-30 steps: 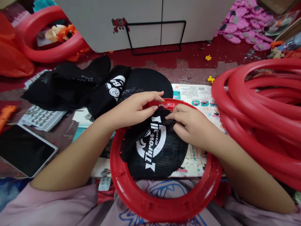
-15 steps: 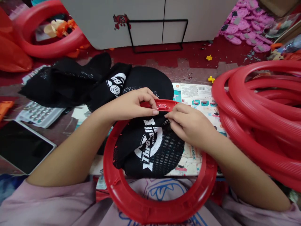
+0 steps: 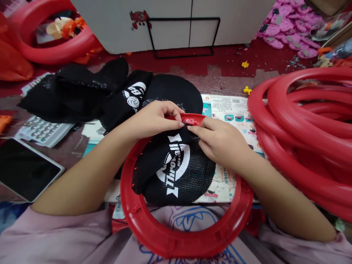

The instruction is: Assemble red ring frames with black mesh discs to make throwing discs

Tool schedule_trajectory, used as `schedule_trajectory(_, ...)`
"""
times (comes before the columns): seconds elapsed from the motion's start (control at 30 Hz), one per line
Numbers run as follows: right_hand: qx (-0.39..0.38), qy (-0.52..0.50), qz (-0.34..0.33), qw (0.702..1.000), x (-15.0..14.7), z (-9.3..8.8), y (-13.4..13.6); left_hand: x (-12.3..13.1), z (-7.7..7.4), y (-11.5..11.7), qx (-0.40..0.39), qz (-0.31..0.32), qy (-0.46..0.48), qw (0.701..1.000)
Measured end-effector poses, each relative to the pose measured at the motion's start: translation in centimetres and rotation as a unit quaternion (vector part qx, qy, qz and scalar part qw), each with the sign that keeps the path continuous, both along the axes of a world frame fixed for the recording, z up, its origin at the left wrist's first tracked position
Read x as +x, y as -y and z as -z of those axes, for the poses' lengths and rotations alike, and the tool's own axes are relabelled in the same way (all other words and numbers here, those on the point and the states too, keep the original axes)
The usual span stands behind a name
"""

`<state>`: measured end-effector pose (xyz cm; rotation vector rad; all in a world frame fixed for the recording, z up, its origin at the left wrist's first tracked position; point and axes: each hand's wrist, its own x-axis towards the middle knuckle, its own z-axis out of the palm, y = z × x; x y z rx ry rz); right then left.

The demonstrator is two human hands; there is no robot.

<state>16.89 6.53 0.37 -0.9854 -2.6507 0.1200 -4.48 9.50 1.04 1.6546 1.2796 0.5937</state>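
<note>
The black mesh with white lettering lies over the far left part of the open red ring in front of you, covering much of its opening. The ring's near side is over your lap, its far side over a printed sheet. Your left hand has its thumb on the mesh's far edge and its forefinger bent just beyond, a narrow gap between them. Your right hand sets its forefinger at the same edge, other fingers curled; I can't tell whether either hand pinches the mesh. More black cloth lies bunched far left, past a tablet and a pale tray. Red rings are stacked on your right. Farther off stands a white panel.
</note>
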Motion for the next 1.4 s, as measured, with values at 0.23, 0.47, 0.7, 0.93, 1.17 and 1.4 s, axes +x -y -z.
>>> schedule_trajectory(0.23,0.022,0.035,0.016,0.999,-0.3,0.0,-0.1,0.5,0.2,0.1,0.0,-0.037,-0.01,0.999)
schedule_trajectory(0.47,0.047,0.076,0.029,0.996,-0.4,-0.2,0.1,0.4,0.4,0.0,0.008,-0.03,-0.015,0.999)
schedule_trajectory(0.7,0.043,0.086,0.034,0.995,-0.5,-0.3,0.2,0.6,0.3,-0.1,-0.005,-0.033,-0.034,0.999)
schedule_trajectory(0.93,0.024,0.09,0.042,0.995,-0.8,0.0,-0.1,1.2,0.4,0.0,0.022,-0.043,-0.101,0.994)
schedule_trajectory(1.17,0.021,0.105,0.061,0.992,-1.5,0.4,-0.4,1.7,0.7,-0.2,0.082,-0.006,-0.161,0.984)
schedule_trajectory(1.4,0.008,0.099,0.063,0.993,-0.8,-0.4,0.2,0.9,1.3,0.2,0.185,0.044,-0.147,0.971)
